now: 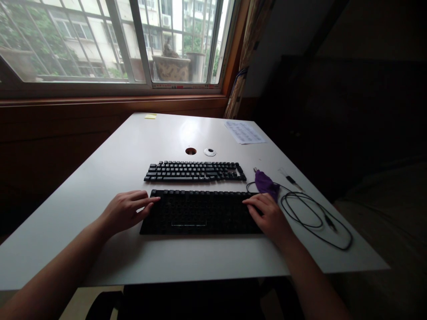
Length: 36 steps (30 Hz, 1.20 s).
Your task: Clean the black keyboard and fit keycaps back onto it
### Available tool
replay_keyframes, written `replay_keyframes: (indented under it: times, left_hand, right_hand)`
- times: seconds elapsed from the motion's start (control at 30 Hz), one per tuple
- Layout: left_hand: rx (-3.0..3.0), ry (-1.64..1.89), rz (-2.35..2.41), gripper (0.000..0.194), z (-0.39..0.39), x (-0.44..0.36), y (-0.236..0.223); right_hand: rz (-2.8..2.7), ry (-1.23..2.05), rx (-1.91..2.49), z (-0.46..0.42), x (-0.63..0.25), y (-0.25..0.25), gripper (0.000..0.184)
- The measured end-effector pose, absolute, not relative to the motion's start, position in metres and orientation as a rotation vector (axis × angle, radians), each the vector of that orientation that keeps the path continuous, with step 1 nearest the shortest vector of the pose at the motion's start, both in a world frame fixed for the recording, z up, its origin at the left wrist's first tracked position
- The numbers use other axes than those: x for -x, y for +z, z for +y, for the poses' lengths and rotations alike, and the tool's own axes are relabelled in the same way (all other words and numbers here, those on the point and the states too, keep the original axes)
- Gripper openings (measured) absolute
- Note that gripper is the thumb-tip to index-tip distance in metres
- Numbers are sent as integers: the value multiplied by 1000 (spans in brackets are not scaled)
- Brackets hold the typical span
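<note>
A black keyboard (196,218) lies near the table's front edge, with a row of keycaps along its back and most of the area in front of them bare of caps. My left hand (128,209) rests at its left end, the index finger stretched onto the upper left corner and the thumb apart below. At the right end, my right hand (267,213) lies over the board with its index finger reaching in and the thumb apart. I see nothing held in either hand. Behind the board, loose black keycaps (196,171) are laid out in keyboard order.
Right of the keyboard are a purple cloth (266,184), a coiled black cable (316,233) and a small wire-ended tool (291,179). Further back on the white table (116,155) are a cable hole (191,151), its white cover (210,152), printed sheets (245,132) and a yellow note (150,116).
</note>
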<state>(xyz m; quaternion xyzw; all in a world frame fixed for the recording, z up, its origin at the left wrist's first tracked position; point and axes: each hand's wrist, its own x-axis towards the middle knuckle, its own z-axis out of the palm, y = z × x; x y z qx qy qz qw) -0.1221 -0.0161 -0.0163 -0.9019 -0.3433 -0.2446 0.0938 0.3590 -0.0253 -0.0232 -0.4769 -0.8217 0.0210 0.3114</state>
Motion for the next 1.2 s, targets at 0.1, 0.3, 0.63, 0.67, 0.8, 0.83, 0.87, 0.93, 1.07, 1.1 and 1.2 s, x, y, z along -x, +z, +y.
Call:
replay_keyframes:
  times: [0.1, 0.3, 0.63, 0.67, 0.8, 0.83, 0.87, 0.93, 1.07, 1.1, 1.2]
  left_hand:
    - [2669, -748, -1018, 30, -17, 121, -14]
    - [2648, -750, -1009, 28, -18, 122, -12]
    - [2595, -766, -1081, 20, -19, 124, -11]
    - [2596, -771, -1082, 21, -19, 123, -10]
    - [2615, -770, -1090, 19, -18, 124, -12]
    - [2614, -769, -1090, 19, -18, 125, -13]
    - [2610, -765, -1092, 20, -17, 126, -14]
    - [2608, -757, -1086, 28, -17, 126, -15]
    - [2653, -720, -1020, 34, -16, 124, -15]
    - [2664, -712, -1006, 32, -16, 123, -15]
    - [2665, -715, -999, 29, -16, 120, -13]
  right_hand:
    - [-2170, 60, 1262, -25, -360, -24, 21]
    - [-2170, 75, 1261, -24, -360, -24, 20]
    - [-2185, 69, 1265, -24, -362, -26, 21]
    - [-2187, 68, 1263, -24, -362, -26, 21]
    - [-2179, 60, 1259, -24, -361, -25, 21]
    - [-2176, 58, 1260, -24, -361, -25, 21]
    - [-2174, 59, 1261, -24, -361, -25, 21]
    - [-2171, 63, 1263, -25, -360, -24, 21]
    - [-2177, 73, 1269, -25, -358, -23, 21]
    - [-2180, 74, 1267, -25, -358, -23, 21]
    - [-2180, 75, 1262, -25, -358, -23, 20]
